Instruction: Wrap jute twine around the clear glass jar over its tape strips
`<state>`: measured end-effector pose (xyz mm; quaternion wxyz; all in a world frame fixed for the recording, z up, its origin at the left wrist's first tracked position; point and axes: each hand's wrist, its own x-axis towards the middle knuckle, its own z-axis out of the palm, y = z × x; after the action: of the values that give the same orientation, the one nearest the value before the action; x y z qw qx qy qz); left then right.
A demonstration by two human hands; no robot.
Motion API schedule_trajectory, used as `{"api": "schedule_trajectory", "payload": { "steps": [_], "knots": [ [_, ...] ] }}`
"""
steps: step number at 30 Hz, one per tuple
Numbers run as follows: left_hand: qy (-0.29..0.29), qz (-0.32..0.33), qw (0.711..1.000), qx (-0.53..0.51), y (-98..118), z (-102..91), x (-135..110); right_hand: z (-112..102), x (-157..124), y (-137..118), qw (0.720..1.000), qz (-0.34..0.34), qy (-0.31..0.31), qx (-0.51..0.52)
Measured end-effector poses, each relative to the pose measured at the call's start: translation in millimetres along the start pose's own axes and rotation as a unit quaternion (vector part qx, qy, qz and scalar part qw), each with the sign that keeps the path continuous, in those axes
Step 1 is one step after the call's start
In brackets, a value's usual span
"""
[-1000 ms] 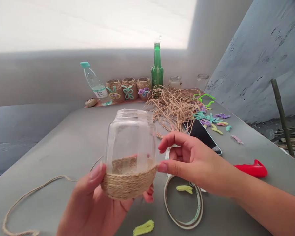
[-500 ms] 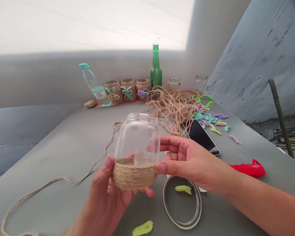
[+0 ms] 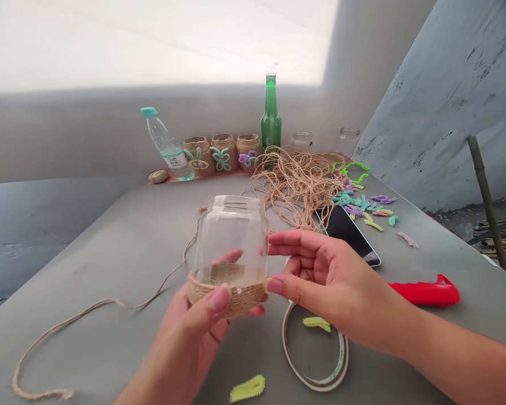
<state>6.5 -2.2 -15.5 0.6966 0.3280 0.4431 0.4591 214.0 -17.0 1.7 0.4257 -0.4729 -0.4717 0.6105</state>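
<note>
Beyond the glass jar [image 3: 231,236], tangled twine [image 3: 297,188], phone [image 3: 343,228]

a jute twine heap [image 3: 297,188] and a phone [image 3: 346,230] lie between the right hand [image 3: 333,287] and the green bottle [image 3: 271,121].

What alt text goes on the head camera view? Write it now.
A left hand holds a clear glass jar, its lower part wrapped in jute twine, with the right hand at its side and a loose twine end trailing across a grey table. Behind lie a twine tangle, a phone, pipe-cleaner shapes, twine-wrapped jars and a green bottle.
</note>
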Motion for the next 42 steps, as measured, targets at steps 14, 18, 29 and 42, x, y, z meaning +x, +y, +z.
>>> {"api": "schedule_trajectory", "payload": {
  "steps": [14, 18, 29, 42],
  "knots": [
    [-0.118, -0.039, 0.991, -0.045, 9.7, 1.9, -6.9, -7.6, 8.5, 0.1, 1.000, -0.005, -0.022, 0.015],
    [-0.177, -0.051, 0.981, -0.065, 10.1, 1.6, -6.0, -7.2, 8.2, -1.0, 0.993, 0.027, -0.088, 0.070],
    [-0.073, 0.013, 0.990, 0.118, -11.9, -13.3, -0.5, -4.1, 4.8, -1.8, 1.000, -0.007, -0.001, 0.011],
    [-0.064, 0.004, 0.998, -0.002, 3.8, -5.4, 4.2, -6.3, -2.4, -13.4, 0.995, -0.075, -0.029, -0.066]
  ]
}}
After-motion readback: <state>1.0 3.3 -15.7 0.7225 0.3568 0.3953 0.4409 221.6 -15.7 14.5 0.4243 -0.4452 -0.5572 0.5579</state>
